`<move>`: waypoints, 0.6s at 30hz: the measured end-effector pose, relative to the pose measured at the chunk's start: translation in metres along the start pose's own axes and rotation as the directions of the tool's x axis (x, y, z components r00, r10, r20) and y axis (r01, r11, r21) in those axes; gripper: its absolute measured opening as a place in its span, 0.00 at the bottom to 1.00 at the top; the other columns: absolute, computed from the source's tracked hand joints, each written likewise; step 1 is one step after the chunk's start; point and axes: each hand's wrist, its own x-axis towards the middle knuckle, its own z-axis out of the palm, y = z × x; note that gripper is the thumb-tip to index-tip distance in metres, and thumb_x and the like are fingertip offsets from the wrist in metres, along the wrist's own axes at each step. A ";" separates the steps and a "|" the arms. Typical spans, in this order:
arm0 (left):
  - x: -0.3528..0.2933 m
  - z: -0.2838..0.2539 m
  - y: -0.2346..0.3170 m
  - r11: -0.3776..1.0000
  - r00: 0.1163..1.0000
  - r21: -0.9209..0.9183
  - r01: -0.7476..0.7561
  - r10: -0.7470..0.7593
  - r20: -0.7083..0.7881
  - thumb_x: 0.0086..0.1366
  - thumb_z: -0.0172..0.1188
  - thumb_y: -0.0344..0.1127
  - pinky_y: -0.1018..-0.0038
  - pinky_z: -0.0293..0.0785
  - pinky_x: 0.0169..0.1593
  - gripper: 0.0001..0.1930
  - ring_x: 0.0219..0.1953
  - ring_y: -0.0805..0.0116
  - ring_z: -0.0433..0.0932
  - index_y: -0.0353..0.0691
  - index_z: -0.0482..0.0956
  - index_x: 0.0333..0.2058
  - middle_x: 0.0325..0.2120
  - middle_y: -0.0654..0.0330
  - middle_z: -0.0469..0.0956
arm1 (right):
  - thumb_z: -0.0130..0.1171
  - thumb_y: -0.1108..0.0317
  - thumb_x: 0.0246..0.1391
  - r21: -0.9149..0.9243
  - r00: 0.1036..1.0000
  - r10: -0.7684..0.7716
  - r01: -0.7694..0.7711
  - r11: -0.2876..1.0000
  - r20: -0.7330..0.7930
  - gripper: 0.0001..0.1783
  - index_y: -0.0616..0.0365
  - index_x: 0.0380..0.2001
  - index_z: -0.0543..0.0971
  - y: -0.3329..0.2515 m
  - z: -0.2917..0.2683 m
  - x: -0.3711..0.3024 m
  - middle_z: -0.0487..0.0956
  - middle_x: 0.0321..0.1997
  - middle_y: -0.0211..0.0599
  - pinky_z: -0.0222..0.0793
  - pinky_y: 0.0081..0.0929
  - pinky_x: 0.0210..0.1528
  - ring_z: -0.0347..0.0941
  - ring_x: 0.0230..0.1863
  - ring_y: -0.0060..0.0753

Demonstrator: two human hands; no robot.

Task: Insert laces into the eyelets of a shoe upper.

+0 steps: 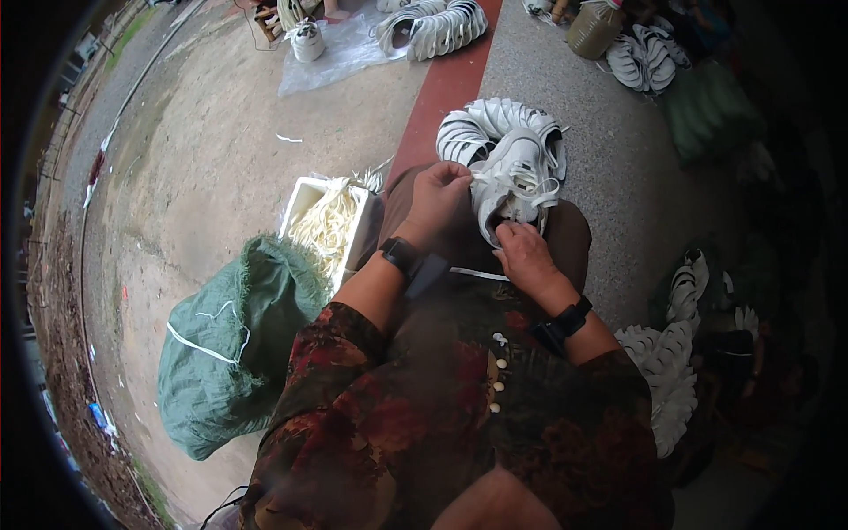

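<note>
A white lace-up shoe (517, 168) rests over my knees, its opening toward me and loops of white lace on its right side. My left hand (439, 199) is closed in a pinch at the shoe's left edge, on what looks like the end of a white shoelace (475, 176). With bent fingers my right hand (528, 256) grips the shoe at its near opening; the fingertips are partly hidden inside. Behind the shoe lies a curved row of nested white shoe uppers (461, 137). A white strip (480, 274) lies on my lap.
To my left stand a white box (301, 196) of pale laces and a green woven sack (208, 344). More white uppers (446, 31) lie ahead on plastic sheeting (340, 66). Further bundles of uppers (662, 371) are at the right, with a dark green sack (711, 115) beyond.
</note>
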 end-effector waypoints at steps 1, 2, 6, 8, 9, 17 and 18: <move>0.000 0.000 0.000 1.000 1.000 -0.018 0.010 -0.010 0.021 0.53 0.61 0.26 0.77 0.71 0.35 0.03 0.28 0.73 0.76 0.34 0.78 0.28 0.24 0.58 0.78 | 0.62 0.73 0.38 -0.117 0.997 0.012 -0.004 0.993 0.072 0.20 0.60 0.38 0.69 0.000 0.006 0.003 0.73 0.38 0.47 0.64 0.43 0.44 0.68 0.42 0.53; -0.001 -0.001 0.000 0.999 0.999 -0.036 0.021 -0.019 0.043 0.53 0.61 0.26 0.77 0.71 0.35 0.04 0.28 0.74 0.75 0.34 0.78 0.28 0.24 0.58 0.78 | 0.62 0.73 0.38 -0.119 0.997 0.007 0.002 0.993 0.076 0.20 0.60 0.38 0.69 0.003 0.013 0.004 0.73 0.38 0.47 0.64 0.43 0.44 0.68 0.42 0.53; -0.004 -0.001 0.002 0.952 0.979 0.242 -0.186 0.159 0.128 0.53 0.62 0.27 0.76 0.71 0.34 0.04 0.27 0.73 0.75 0.34 0.78 0.28 0.24 0.59 0.78 | 0.64 0.73 0.33 -0.248 0.999 0.050 -0.053 0.967 -0.016 0.20 0.60 0.35 0.72 0.015 0.027 0.005 0.72 0.38 0.45 0.62 0.41 0.45 0.68 0.41 0.52; -0.004 -0.006 0.003 0.949 0.977 0.243 -0.200 0.173 0.127 0.52 0.62 0.27 0.76 0.71 0.34 0.04 0.28 0.72 0.75 0.34 0.78 0.28 0.24 0.58 0.78 | 0.65 0.73 0.31 -0.038 0.991 0.020 -0.025 0.999 -0.134 0.16 0.58 0.29 0.74 0.023 0.009 0.008 0.72 0.34 0.44 0.62 0.43 0.41 0.68 0.39 0.49; -0.005 -0.008 0.003 0.945 0.973 0.246 -0.215 0.187 0.132 0.52 0.62 0.27 0.76 0.71 0.35 0.05 0.28 0.71 0.76 0.34 0.78 0.28 0.24 0.58 0.77 | 0.66 0.72 0.30 0.087 0.981 0.124 -0.112 0.990 -0.147 0.18 0.61 0.30 0.74 0.032 -0.005 0.006 0.73 0.34 0.44 0.64 0.42 0.40 0.70 0.39 0.49; 0.001 0.003 0.011 0.869 0.917 0.348 -0.351 0.244 0.315 0.51 0.61 0.26 0.70 0.72 0.38 0.06 0.33 0.58 0.77 0.37 0.77 0.30 0.28 0.54 0.77 | 0.60 0.80 0.37 0.939 0.663 0.696 0.032 0.343 -0.276 0.24 0.66 0.44 0.73 0.099 -0.076 -0.058 0.76 0.38 0.35 0.66 0.27 0.49 0.73 0.40 0.31; 0.002 0.008 0.013 0.787 0.838 0.394 -0.475 0.268 0.475 0.51 0.60 0.25 0.70 0.72 0.39 0.06 0.34 0.57 0.76 0.37 0.77 0.31 0.29 0.54 0.76 | 0.61 0.80 0.36 0.932 0.641 0.714 0.011 0.361 -0.284 0.25 0.67 0.44 0.72 0.096 -0.077 -0.062 0.76 0.40 0.38 0.66 0.28 0.49 0.74 0.40 0.32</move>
